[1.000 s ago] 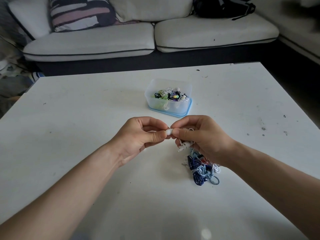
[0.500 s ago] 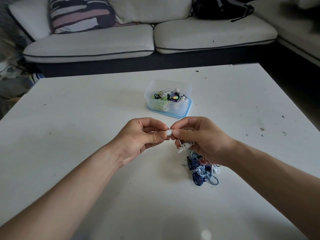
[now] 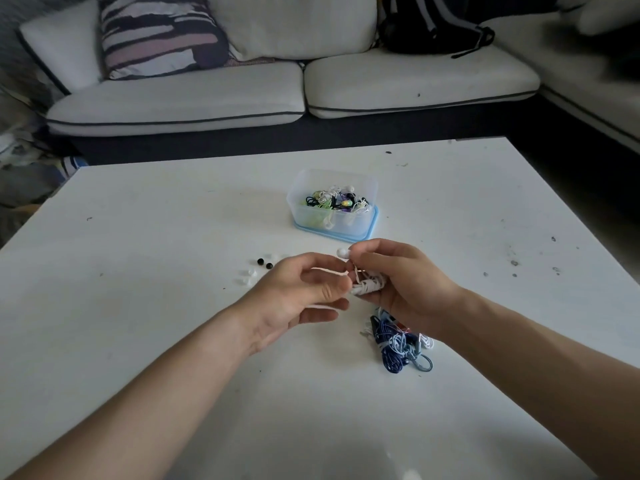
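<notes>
Left hand (image 3: 304, 292) hangs loosely curled — right hand (image 3: 405, 289) beside it, fingers pinched tight.

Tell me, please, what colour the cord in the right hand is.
The cord is white; the head view shows it best.

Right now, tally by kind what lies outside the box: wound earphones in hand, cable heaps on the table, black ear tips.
white wound earphone, in hand: 1
blue cable heap: 1
black ear tips: 2
Total: 4
</notes>
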A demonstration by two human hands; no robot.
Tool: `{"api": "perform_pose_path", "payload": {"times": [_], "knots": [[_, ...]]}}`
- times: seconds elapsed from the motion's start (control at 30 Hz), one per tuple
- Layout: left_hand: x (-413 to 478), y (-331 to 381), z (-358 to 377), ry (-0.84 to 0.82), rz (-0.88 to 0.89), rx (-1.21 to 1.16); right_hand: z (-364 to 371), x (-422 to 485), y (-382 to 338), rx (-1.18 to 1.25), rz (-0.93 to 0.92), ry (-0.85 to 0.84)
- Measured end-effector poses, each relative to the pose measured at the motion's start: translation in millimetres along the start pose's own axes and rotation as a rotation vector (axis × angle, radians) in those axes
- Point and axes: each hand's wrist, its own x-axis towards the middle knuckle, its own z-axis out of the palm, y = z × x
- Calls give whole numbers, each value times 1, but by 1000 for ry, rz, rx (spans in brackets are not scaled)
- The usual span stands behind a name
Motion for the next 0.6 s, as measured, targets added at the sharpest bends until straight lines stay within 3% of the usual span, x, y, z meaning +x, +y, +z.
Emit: {"api": "perform_pose_path", "payload": {"times": [0.2,0.4,0.6], "knots": [[0,-7,15,163,4,30,4,-2,-1,-33,52,103],[5,-10,20,286,206,176,11,0,-1,-131,76,126],[42,14,4,376,207,60,15,34,-31,-11,75,205]]}}
